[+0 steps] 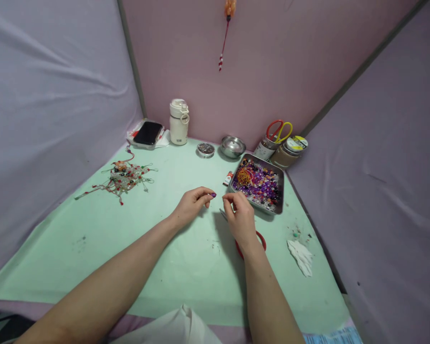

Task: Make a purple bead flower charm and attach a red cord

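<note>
Between the thumb and forefinger of my left hand (193,204) is a small purple bead (213,195). My right hand (241,214) is closed in a pinch just to the right of it; whatever its fingertips hold is too small to make out. Beneath my right hand and wrist lies a pair of red-handled scissors (261,239), mostly hidden, with the blade tip showing beside my fingers. Beyond my right hand stands a metal tray (280,206) full of purple, clear, dark and orange beads, with a tangle of orange cord (244,176) on top.
Finished-looking beaded strings (125,177) lie in a heap at left. Along the back are a phone (148,133), a white bottle (179,125), a round tin (205,150), a metal bowl (232,147) and jars (286,155), one holding scissors. A crumpled tissue (301,258) lies at right.
</note>
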A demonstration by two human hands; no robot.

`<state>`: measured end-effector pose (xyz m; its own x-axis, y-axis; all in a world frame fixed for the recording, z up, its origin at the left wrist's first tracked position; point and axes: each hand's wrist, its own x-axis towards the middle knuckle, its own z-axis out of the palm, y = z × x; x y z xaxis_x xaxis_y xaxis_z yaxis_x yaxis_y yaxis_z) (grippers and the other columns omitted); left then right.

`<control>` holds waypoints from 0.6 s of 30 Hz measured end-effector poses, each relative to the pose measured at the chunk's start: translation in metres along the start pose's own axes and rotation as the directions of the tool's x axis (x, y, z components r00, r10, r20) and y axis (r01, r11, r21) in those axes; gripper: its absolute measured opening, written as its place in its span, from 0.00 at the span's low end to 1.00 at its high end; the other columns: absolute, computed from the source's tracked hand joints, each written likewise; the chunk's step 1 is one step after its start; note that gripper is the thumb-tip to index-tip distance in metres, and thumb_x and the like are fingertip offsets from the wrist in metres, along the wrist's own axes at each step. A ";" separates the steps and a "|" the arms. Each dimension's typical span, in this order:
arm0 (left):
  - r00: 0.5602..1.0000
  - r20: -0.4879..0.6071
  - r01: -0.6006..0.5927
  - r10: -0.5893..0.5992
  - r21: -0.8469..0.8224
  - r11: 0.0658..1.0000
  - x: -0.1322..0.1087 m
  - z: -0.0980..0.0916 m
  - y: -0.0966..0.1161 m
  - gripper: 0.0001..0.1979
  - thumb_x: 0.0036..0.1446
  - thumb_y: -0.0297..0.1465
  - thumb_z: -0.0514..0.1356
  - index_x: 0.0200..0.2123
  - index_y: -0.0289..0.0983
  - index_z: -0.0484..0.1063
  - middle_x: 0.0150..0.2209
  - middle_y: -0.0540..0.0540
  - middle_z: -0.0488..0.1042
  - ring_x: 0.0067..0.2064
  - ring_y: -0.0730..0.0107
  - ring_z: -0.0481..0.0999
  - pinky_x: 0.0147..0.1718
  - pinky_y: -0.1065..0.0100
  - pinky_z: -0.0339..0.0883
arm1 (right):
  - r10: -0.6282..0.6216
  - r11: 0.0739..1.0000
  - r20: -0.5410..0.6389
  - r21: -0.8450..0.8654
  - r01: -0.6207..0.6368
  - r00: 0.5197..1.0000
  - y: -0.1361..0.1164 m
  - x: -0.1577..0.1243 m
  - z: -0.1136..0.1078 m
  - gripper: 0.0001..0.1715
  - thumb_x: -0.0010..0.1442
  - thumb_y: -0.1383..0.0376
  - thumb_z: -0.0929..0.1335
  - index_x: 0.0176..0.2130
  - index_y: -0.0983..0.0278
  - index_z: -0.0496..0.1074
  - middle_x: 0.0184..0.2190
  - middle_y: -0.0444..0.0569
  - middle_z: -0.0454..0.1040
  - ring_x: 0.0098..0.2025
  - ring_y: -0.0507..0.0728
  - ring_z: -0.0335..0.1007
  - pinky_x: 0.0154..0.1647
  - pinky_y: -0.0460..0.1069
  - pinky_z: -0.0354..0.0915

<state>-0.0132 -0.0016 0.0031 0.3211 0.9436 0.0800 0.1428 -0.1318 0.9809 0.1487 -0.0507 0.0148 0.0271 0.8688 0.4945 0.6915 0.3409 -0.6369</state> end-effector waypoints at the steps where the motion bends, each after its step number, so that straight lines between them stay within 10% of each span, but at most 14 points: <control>1: 1.000 0.013 -0.007 0.007 0.009 1.000 0.000 0.000 0.000 0.12 0.55 0.36 0.57 0.37 0.36 0.76 0.23 0.50 0.71 0.28 0.71 0.67 0.31 0.68 0.60 | 0.004 1.000 0.006 0.010 -0.004 1.000 0.000 0.000 0.000 0.07 0.63 0.68 0.62 0.35 0.62 0.69 0.31 0.46 0.67 0.33 0.53 0.62 0.35 0.49 0.59; 18: 0.995 0.064 -0.078 0.075 0.043 0.996 -0.001 0.003 0.000 0.10 0.55 0.36 0.58 0.35 0.37 0.77 0.36 0.46 0.77 0.38 0.67 0.72 0.39 0.66 0.63 | 0.205 0.955 0.021 0.216 -0.205 0.979 0.003 0.000 0.003 0.09 0.57 0.66 0.67 0.41 0.62 0.70 0.30 0.43 0.69 0.27 0.51 0.62 0.32 0.48 0.60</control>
<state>-0.0110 -0.0036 0.0023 0.3903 0.9097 0.1417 0.1573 -0.2175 0.9633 0.1485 -0.0479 0.0108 0.1532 0.9276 0.3408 0.4989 0.2251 -0.8369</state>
